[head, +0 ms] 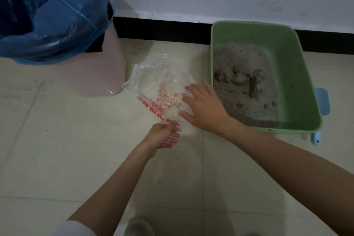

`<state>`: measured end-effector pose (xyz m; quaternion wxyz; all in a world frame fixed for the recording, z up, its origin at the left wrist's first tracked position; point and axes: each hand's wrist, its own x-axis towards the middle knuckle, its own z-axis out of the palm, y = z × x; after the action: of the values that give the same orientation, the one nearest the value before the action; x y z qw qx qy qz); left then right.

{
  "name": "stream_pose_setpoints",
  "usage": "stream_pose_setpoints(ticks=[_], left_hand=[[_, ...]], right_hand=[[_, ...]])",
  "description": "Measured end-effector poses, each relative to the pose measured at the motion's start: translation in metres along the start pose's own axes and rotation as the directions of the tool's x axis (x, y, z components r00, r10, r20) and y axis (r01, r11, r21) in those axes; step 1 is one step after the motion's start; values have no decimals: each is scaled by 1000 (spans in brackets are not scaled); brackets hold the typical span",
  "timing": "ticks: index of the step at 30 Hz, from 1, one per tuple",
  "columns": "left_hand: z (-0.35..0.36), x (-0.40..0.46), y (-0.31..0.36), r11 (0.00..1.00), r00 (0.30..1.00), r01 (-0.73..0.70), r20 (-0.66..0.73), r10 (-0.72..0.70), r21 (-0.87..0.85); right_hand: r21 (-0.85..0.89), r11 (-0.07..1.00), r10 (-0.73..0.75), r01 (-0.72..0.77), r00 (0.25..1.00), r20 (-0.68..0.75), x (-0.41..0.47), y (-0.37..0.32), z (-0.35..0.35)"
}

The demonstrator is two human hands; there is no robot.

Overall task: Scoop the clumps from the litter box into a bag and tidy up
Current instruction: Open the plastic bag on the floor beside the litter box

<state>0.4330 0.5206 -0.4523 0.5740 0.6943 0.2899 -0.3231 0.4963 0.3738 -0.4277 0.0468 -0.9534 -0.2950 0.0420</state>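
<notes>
pinching the near edge of a clear plastic bag (162, 86) between curled fingers, the left hand (162, 136) holds it just above the floor (57, 149). the right hand (205, 109) lies flat on the bag with fingers spread wide and straight, gripping nothing. red printing runs across the bag, upside down from here; a string of digits shows but is too blurred to read with certainty. just right of the bag sits the green litter box (287, 67), against the wall, with grey litter and several brown clumps (247, 80) near its middle. a blue scoop (321, 101) is mostly hidden behind the box's right side; only a paddle and a handle tip show. at far left, a pink bin (99, 71) with a blue liner (47, 11) is cut off by the picture's edge.
</notes>
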Motion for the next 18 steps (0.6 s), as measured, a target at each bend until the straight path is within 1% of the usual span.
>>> stream_pose_setpoints(ticks=[1, 2, 3, 4, 5, 6, 7, 10, 12, 13, 14, 18], left_hand=[[-5, 4, -4, 984, 991, -94, -84, 107, 149], [-11, 8, -10, 914, 942, -203, -183, 280, 351], [-19, 12, -16, 782, 854, -268, -237, 463, 562], [-28, 14, -21, 609, 753, -274, -228, 618, 745], [-36, 19, -26, 444, 675, -252, -173, 717, 860], [-45, 24, -29, 312, 637, -216, -109, 763, 925], [-53, 30, -29, 209, 618, -181, -54, 784, 961], [-70, 52, -25, 6, 634, -108, 64, 771, 994], [-73, 61, -19, -70, 656, -109, 125, 744, 992], [-73, 63, -16, -78, 658, -120, 138, 740, 990], [-72, 64, -14, -61, 656, -127, 130, 743, 990], [-65, 57, -20, 119, 656, -129, -5, 754, 984]], right_hand=[[-118, 992, -28, 43, 991, 127, -3, 1, 1], [-221, 972, -28, 79, 974, 226, -5, 2, 3], [-308, 946, -13, 104, 959, 284, -5, 4, 5], [-379, 919, 14, 111, 950, 312, -4, 6, 5], [-432, 896, 47, 107, 943, 330, -2, 7, 6], [-468, 878, 84, 95, 934, 346, 0, 9, 6], [-495, 865, 123, 78, 925, 361, 4, 11, 4], [-564, 825, 211, 30, 910, 356, 11, 14, -1], [-566, 824, 233, -6, 915, 330, 14, 15, 1], [-552, 834, 233, -17, 917, 323, 16, 15, 2], [-533, 846, 228, -26, 921, 317, 17, 15, 3], [-481, 875, 209, -48, 935, 286, 22, 19, 3]])
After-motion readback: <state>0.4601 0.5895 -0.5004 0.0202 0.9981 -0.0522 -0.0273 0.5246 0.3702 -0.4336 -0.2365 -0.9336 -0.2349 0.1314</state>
